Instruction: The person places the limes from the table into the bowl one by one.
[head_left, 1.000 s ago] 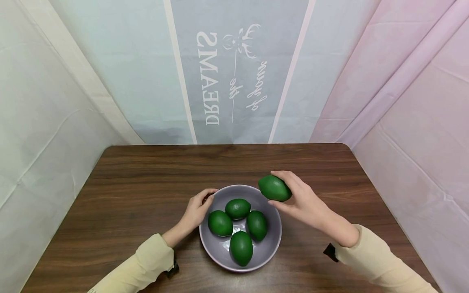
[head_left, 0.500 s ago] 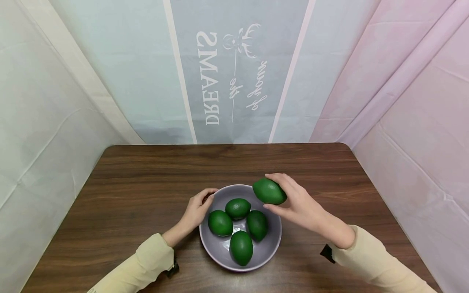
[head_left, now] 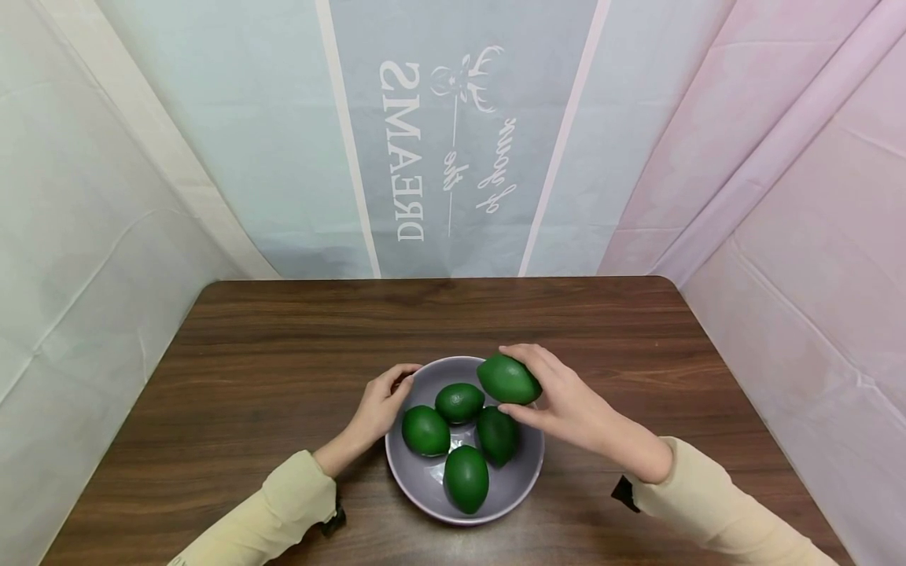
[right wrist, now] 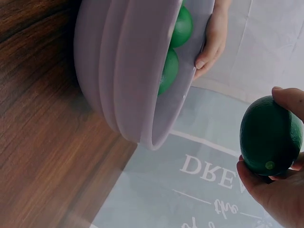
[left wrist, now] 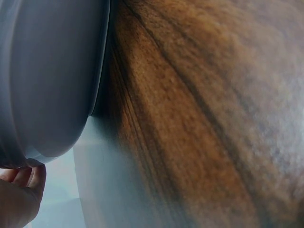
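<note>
A grey-purple bowl [head_left: 520, 489] stands on the table with several green avocados [head_left: 466, 479] inside. At its far left rim, my left hand [head_left: 373, 409] grips the edge; the right wrist view shows its thumb over the rim, and in the left wrist view its fingers [left wrist: 37, 180] press the bowl's outer wall. My right hand [head_left: 566, 397] holds another avocado [head_left: 508, 379] between thumb and fingers, raised over the bowl's far right rim. A pale stem spot shows on this avocado [right wrist: 266, 135] in the right wrist view, above the rim's height.
The dark wood table [head_left: 283, 338] has rounded far corners. Behind it hangs a pale blue cloth [head_left: 453, 157] with mirrored lettering, and light cloth walls [head_left: 800, 259] flank both sides. A black strap [head_left: 626, 494] shows below the right sleeve.
My right hand has moved left and slightly nearer with the avocado, from beyond the rim to over the bowl. The left hand and the bowl have stayed put.
</note>
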